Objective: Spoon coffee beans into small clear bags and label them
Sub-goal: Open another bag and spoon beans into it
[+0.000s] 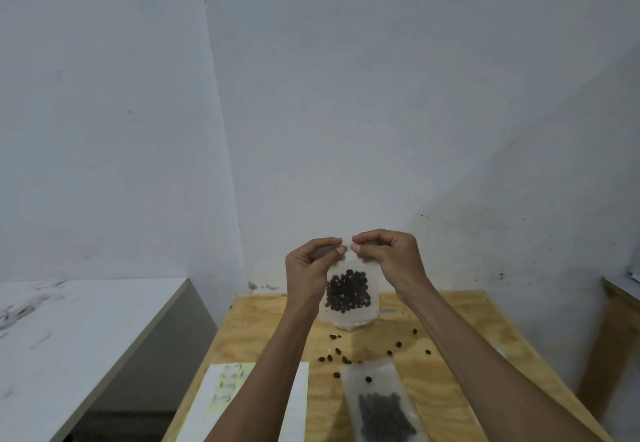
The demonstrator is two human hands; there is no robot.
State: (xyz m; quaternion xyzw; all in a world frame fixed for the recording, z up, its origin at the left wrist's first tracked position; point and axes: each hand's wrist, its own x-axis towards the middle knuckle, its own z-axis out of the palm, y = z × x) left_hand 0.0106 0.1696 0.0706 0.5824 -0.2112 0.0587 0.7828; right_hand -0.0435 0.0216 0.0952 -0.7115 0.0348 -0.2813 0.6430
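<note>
A small clear bag [348, 294] with dark coffee beans in its lower half hangs upright above the far part of the plywood table [460, 365]. My left hand [310, 270] pinches its top edge on the left and my right hand [389, 260] pinches it on the right, fingertips almost meeting. A second clear bag [382, 403] holding beans lies flat on the table close to me. A white label sheet [221, 396] with yellowish labels lies at the near left, partly hidden by my left forearm.
Several loose coffee beans [337, 355] are scattered on the table between the two bags. A white table [69, 331] stands to the left across a gap. A wooden table corner [620, 299] shows at the right. The wall is close behind.
</note>
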